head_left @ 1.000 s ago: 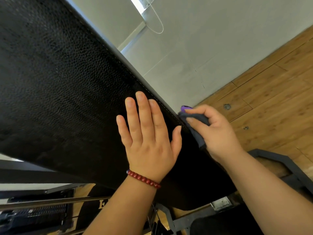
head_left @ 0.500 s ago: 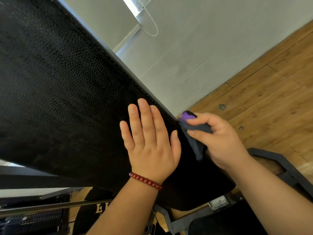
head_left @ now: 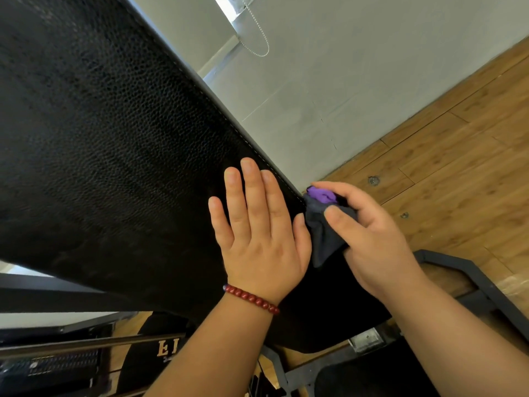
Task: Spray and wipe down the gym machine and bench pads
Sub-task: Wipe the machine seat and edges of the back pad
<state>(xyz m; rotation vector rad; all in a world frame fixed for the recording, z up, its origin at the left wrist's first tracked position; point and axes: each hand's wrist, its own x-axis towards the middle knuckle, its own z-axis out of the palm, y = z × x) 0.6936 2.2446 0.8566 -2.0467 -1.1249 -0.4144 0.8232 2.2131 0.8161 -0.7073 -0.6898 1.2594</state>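
Observation:
A long black leather bench pad (head_left: 108,144) with white edge stitching slants across the left and middle of the view. My left hand (head_left: 257,233), with a red bead bracelet at the wrist, lies flat on the pad with fingers straight. Just right of it, my right hand (head_left: 369,233) grips a dark grey cloth (head_left: 323,239) with a purple patch, pressed against the pad's right edge near its lower end. No spray bottle shows.
A grey wall (head_left: 343,81) with a hanging bead chain (head_left: 257,32) stands behind the pad. Wooden floor (head_left: 458,156) runs to the right. The bench's dark metal frame (head_left: 463,276) shows at lower right, and a bar with a black plate (head_left: 154,348) at lower left.
My right hand and the cloth have slid down the pad's right edge toward its lower end. My left hand has shifted slightly down and stays flat on the pad.

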